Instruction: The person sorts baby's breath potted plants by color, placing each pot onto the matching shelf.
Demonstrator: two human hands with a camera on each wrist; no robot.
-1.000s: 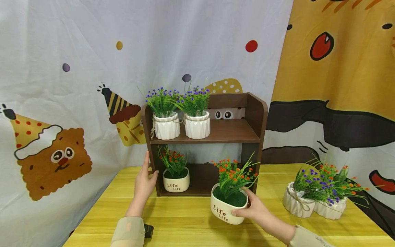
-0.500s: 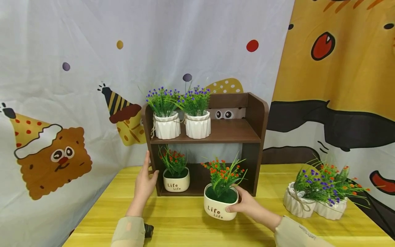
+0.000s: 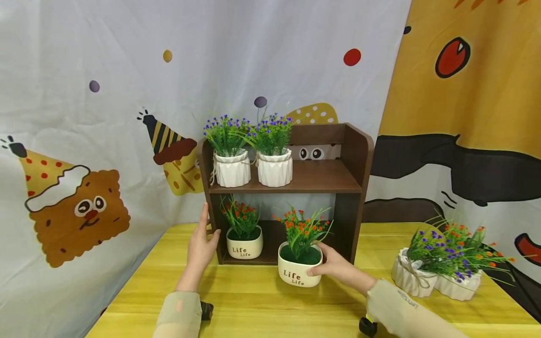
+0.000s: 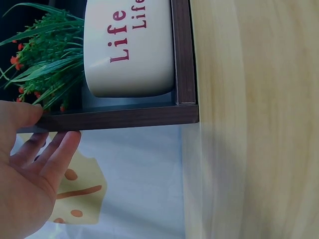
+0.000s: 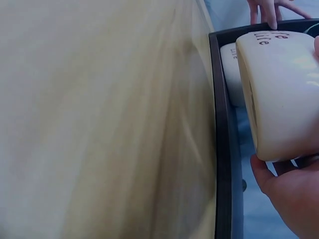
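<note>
Backdrop cloth (image 3: pixel 127 28) fills the far side, printed with cartoon faces, party hats and dots. In front of you, wooden table (image 3: pixel 262 317), yellow, grain running crosswise. On it stands your dark brown shelf (image 3: pixel 325 176), 2 tiers, facing you. Upper tier, left half: 2 white fluted pots, the left pot (image 3: pixel 233 171) and its neighbor (image 3: pixel 274 170), both tied with twine, both bearing purple flowers. On the table, well to the right of the shelf, 2 more white pots side by side: the twine-bow pot (image 3: pixel 416 278) with purple blooms and the farther-right pot (image 3: pixel 458 286) with orange-red blooms, foliage overlapping. Lower tier, left end: cream pot (image 3: pixel 244 248) lettered "Life Life", red flowers, upright. Its match, the orange-flowered pot (image 3: pixel 299 275), sits in your right hand (image 3: pixel 338 267), raised just in front of the lower tier, right of the cream pot and apart from it. Grip there: grasping, your thumb on the lettered front, fingers round the far side. Your left hand (image 3: pixel 202 249) pinches the shelf's left side panel, thumb to the inside, fingertips along the outer face. Smallest: a black piece (image 3: pixel 206 311) beside your left sleeve.
</note>
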